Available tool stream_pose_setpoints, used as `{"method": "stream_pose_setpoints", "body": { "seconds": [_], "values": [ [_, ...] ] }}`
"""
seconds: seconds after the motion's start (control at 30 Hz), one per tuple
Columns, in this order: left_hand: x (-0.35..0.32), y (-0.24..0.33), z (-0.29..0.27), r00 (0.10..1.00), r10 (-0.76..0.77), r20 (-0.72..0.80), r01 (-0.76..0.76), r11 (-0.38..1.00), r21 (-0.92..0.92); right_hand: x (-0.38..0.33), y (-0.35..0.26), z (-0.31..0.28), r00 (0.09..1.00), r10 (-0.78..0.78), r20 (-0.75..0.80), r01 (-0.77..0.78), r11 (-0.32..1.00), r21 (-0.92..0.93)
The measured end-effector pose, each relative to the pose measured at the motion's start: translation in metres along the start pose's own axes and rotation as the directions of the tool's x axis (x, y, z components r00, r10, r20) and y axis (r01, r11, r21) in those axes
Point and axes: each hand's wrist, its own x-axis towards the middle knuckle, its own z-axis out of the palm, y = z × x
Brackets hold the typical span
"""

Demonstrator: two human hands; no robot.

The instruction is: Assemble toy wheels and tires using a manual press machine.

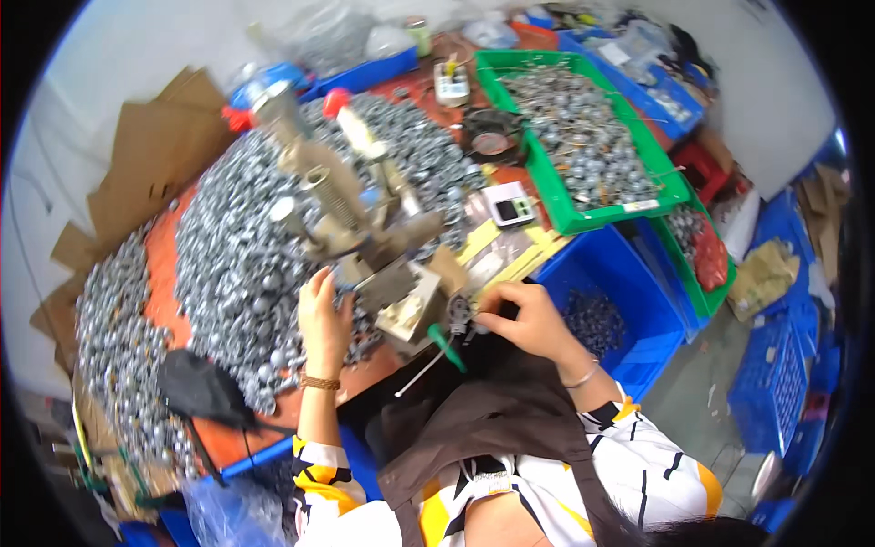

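A bench press [342,210] with a red-knobbed lever [360,132] stands in front of me, with a metal block fixture [410,305] at its base. My left hand [324,319] is raised at the press's left side, beside the heap of grey metal parts [246,264]. Its fingers are apart and nothing shows in them. To the right of the fixture, my right hand [529,319] pinches a small dark grey metal part [459,313] between thumb and fingers. Just below that part, a green-handled tool with a thin pale rod [445,348] lies slanted over my dark apron.
On the right stand a green tray of metal parts [674,190] and a deep blue bin [652,337] with small dark pieces inside. A white device with a dark screen [509,204] lies behind my right hand. At left are a black bag-like object [205,390] and cardboard sheets [164,137].
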Motion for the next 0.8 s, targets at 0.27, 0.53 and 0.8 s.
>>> {"method": "stream_pose_setpoints", "body": {
  "seconds": [0.27, 0.53, 0.8],
  "values": [
    [0.016, -0.017, 0.024, 0.992, 0.121, 0.022, -0.122, 0.991, 0.056, -0.082, -0.013, -0.145, 0.833, -0.024, -0.553, -0.385, 0.694, -0.609],
    [-0.017, 0.040, -0.009, 0.975, -0.196, -0.106, 0.157, 0.941, -0.298, 0.070, 0.084, -0.173, 0.825, -0.039, -0.564, -0.242, 0.877, -0.415],
    [-0.036, 0.076, 0.022, 0.994, -0.068, -0.082, 0.048, 0.975, -0.219, 0.195, 0.193, -0.233, 0.798, 0.235, -0.555, -0.533, 0.707, -0.466]
  ]
}}
